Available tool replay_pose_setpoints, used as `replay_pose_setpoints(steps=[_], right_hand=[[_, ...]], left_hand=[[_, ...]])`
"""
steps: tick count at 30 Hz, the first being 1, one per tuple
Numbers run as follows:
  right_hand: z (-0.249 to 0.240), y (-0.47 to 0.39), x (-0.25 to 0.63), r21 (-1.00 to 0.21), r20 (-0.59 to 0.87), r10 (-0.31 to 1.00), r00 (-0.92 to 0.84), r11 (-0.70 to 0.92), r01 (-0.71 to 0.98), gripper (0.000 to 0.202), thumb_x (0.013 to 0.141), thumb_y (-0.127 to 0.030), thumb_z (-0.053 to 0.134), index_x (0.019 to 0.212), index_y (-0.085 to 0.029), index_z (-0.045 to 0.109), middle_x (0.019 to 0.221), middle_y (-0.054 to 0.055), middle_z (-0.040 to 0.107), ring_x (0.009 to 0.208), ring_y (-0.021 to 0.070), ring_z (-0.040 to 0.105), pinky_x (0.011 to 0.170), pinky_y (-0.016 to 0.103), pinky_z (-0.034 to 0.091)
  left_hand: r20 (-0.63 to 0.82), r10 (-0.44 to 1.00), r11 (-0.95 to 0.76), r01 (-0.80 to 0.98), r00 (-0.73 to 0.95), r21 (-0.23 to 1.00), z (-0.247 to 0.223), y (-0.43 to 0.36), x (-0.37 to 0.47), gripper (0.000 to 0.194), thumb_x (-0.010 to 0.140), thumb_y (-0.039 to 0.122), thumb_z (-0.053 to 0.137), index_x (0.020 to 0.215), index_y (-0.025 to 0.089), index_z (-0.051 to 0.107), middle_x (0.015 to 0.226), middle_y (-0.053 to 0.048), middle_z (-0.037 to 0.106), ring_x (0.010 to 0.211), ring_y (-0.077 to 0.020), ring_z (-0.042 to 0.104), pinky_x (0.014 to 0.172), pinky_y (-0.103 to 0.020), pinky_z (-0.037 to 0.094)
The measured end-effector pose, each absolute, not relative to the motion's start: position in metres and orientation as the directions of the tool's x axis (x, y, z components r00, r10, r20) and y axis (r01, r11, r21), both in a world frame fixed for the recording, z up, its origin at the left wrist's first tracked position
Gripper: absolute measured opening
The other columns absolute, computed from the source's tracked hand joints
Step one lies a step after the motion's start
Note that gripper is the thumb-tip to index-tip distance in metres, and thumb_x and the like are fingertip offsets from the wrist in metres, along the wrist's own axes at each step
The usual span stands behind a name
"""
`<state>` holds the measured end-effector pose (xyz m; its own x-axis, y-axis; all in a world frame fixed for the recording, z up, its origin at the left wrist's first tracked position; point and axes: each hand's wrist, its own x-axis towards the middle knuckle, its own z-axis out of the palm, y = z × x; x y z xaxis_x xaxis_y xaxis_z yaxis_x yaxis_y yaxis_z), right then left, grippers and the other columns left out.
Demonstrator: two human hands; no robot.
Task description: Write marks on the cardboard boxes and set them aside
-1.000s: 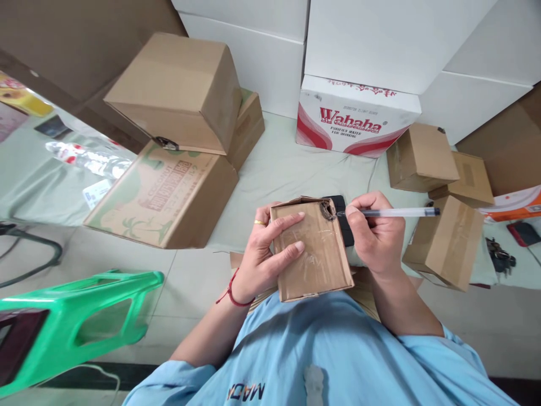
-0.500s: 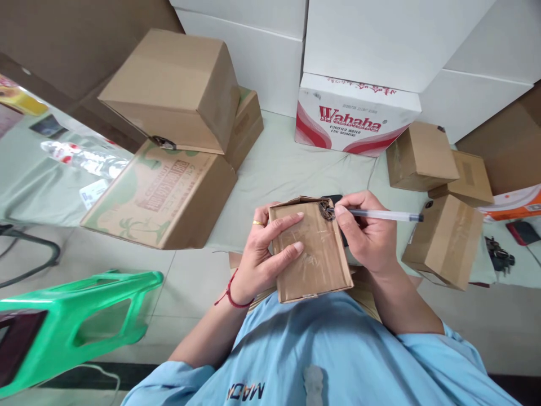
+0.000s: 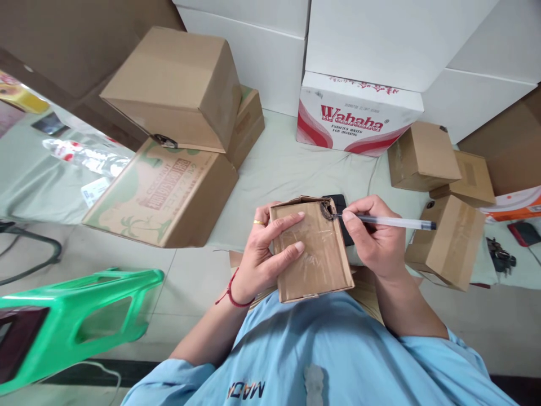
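Observation:
A small, flat brown cardboard box (image 3: 313, 270) is held just above my lap, with clear tape across its face. My left hand (image 3: 270, 248) grips its left side, thumb and index finger lying over the top face. Between the thumb and fingers of my right hand (image 3: 376, 237) is a clear pen with a dark end (image 3: 401, 223). The pen's tip is at a dark, ragged hole (image 3: 327, 210) in the box's upper right corner. Partly hidden behind the box, a black phone-like object (image 3: 340, 203) lies on the pale green cloth.
Brown cartons (image 3: 169, 192) are stacked on the left of the pale cloth (image 3: 279, 152). A Wahaha water box (image 3: 359, 118) stands at the back, smaller cartons (image 3: 448, 237) and keys (image 3: 501, 255) at right. A green stool (image 3: 63, 316) stands lower left; a plastic bottle (image 3: 84, 158) lies behind.
My right hand has moved slightly right with the pen, drawing the tip back from the hole to its edge. My left hand and the small box have barely moved.

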<state>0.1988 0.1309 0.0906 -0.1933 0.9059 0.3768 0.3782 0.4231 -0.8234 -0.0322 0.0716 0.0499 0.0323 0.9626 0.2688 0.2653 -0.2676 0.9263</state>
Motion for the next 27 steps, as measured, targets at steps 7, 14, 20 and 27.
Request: replay_pose_setpoints(steps=[7, 14, 20, 27], right_hand=[[0.091, 0.131, 0.197, -0.812, 0.381, 0.885, -0.269, 0.459, 0.359, 0.005, 0.103, -0.027, 0.070, 0.100, -0.023, 0.071, 0.068, -0.006, 0.063, 0.054, 0.0091, 0.049, 0.054, 0.023, 0.040], [0.082, 0.127, 0.214, -0.857, 0.398, 0.912, -0.100, 0.409, 0.314, 0.012, 0.103, -0.033, 0.073, 0.096, -0.023, 0.073, 0.067, -0.005, 0.062, 0.053, 0.0094, 0.047, 0.050, 0.023, 0.038], [0.047, 0.135, 0.275, -0.758, 0.333, 0.943, -0.019, 0.279, 0.589, 0.025, 0.109, -0.042, 0.062, 0.121, -0.023, 0.072, 0.089, 0.003, 0.079, 0.064, 0.0146, 0.065, 0.063, 0.028, 0.049], [0.000, 0.140, 0.343, -0.038, -0.250, 0.964, -0.092, 0.085, 0.996, 0.033, 0.103, -0.018, 0.052, 0.126, -0.015, 0.075, 0.116, 0.018, 0.080, 0.095, 0.0312, 0.077, 0.075, 0.037, 0.049]], left_hand=[[0.281, 0.959, -0.281, 0.287, 0.041, 0.916, 0.051, 0.068, -0.034, 0.043, 0.100, 0.035, 0.079, 0.142, 0.036, 0.076, 0.136, -0.008, 0.062, 0.132, -0.0290, 0.055, 0.121, -0.050, 0.049], [0.286, 0.957, -0.286, 0.276, 0.044, 0.918, 0.050, 0.067, -0.034, 0.043, 0.101, 0.035, 0.078, 0.144, 0.039, 0.074, 0.135, -0.006, 0.062, 0.130, -0.0271, 0.054, 0.121, -0.047, 0.048], [0.261, 0.965, -0.252, 0.295, 0.009, 0.922, 0.051, 0.062, -0.032, 0.043, 0.101, 0.041, 0.077, 0.143, 0.034, 0.075, 0.135, -0.008, 0.062, 0.134, -0.0303, 0.054, 0.122, -0.052, 0.049], [0.232, 0.972, -0.215, 0.298, -0.024, 0.930, 0.053, 0.063, -0.031, 0.042, 0.099, 0.044, 0.079, 0.140, 0.036, 0.077, 0.135, -0.008, 0.062, 0.134, -0.0317, 0.055, 0.121, -0.054, 0.049]])
